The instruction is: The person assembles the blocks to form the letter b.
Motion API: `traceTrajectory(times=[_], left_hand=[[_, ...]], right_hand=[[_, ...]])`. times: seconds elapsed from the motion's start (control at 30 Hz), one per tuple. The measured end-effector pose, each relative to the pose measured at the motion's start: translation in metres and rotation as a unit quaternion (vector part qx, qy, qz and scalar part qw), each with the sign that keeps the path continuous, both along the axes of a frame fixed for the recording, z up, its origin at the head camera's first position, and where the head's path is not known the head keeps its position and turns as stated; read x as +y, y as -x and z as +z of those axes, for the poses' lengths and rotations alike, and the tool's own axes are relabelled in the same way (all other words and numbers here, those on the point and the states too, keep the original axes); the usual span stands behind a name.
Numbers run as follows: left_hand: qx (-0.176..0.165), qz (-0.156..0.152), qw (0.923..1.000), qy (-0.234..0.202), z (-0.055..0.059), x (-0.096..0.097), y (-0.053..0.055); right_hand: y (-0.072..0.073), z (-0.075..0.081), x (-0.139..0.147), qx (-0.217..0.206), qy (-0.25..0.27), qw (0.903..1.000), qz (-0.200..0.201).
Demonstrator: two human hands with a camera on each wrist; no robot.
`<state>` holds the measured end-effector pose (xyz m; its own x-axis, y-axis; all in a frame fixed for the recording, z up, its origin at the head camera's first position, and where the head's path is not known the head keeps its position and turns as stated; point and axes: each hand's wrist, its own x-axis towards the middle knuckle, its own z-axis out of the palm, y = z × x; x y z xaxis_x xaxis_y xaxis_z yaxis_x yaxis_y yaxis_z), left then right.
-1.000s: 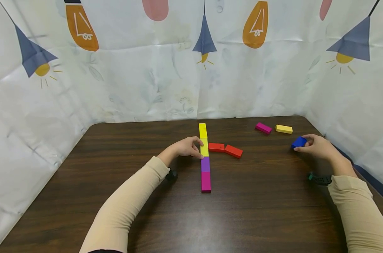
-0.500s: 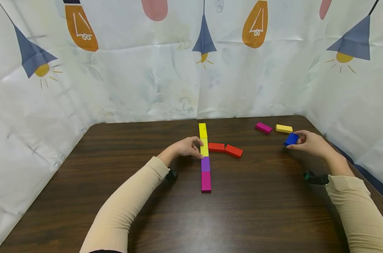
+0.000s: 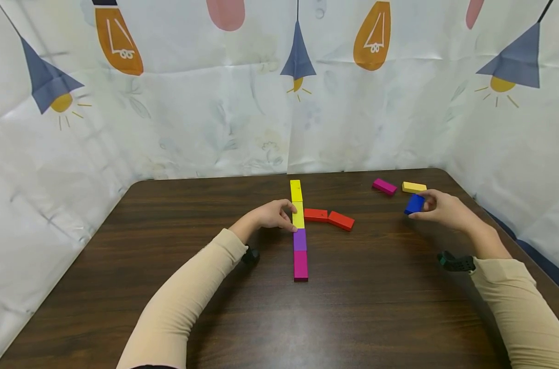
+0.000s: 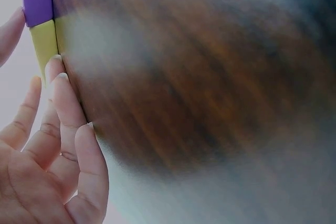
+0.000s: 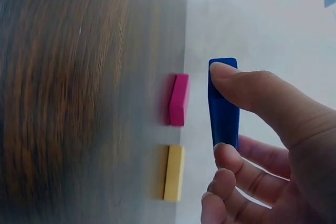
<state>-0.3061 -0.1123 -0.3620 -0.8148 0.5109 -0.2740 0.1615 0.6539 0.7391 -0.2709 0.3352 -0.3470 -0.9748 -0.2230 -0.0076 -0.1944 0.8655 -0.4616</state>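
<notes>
In the head view my right hand [image 3: 450, 209] pinches a blue block [image 3: 414, 204] over the right part of the table. The right wrist view shows the thumb on one end of the blue block [image 5: 224, 116] and fingertips at its other end. My left hand [image 3: 269, 214] stays at a straight row of blocks, its fingertips touching the side of a yellow block [image 3: 298, 218] and its thumb at the purple block [image 3: 299, 240]. Behind lies another yellow block [image 3: 296, 190]; a magenta block [image 3: 300, 264] forms the near end. Two red blocks, one abutting the row [image 3: 316, 214], extend rightward.
A magenta block [image 3: 384, 186] and a pale yellow block [image 3: 414, 187] lie near the back right of the dark wooden table [image 3: 380, 307]. A white patterned curtain [image 3: 205, 118] hangs around the table's back and sides.
My right hand has carried the blue block leftward, passing in front of the pale yellow block. The left hand and the block row have stayed put.
</notes>
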Motion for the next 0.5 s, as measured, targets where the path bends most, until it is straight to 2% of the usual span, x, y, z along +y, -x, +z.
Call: traceTrajectory(times=[0.5], left_hand=[[0.000,-0.005,1.0000,-0.002,0.000,-0.001,0.001]], right_hand=[[-0.006,0.001,-0.035,0.017,0.031,0.9973,0.064]])
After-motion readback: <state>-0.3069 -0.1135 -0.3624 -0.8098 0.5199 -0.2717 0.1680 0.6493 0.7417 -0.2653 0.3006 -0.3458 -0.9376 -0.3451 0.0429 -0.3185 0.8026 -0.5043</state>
